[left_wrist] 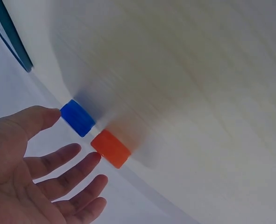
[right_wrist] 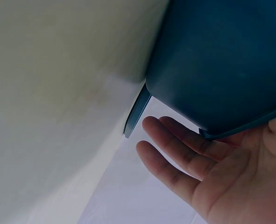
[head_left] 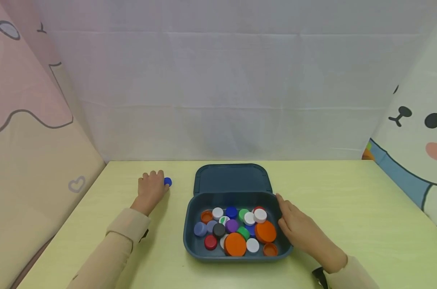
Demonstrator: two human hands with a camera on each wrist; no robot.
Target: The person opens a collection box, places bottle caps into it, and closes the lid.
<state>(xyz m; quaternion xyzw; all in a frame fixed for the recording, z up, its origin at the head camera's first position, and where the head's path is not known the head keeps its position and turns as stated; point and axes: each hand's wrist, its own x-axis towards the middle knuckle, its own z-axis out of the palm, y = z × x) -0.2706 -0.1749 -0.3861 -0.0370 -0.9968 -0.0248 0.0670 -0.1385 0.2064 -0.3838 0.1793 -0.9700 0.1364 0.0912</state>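
On the table at the left, a blue bottle cap (head_left: 168, 182) shows beside my left hand (head_left: 151, 192). In the left wrist view the thumb (left_wrist: 46, 115) touches that blue cap (left_wrist: 77, 118), and a fingertip meets an orange cap (left_wrist: 110, 149) standing next to it; the head view hides the orange one behind the hand. The fingers are spread and loosely bent. My right hand (head_left: 303, 228) rests along the right rim of a dark blue box (head_left: 189, 224), fingers extended, several of them apart from its wall (right_wrist: 217, 65) in the right wrist view.
Many-coloured caps lie in the box, among them large orange caps (head_left: 235, 244), a purple cap (head_left: 231, 225) and a black cap (head_left: 219, 230). The lid (head_left: 233, 178) lies behind the box. A pale curtain (head_left: 233, 92) hangs at the table's far edge.
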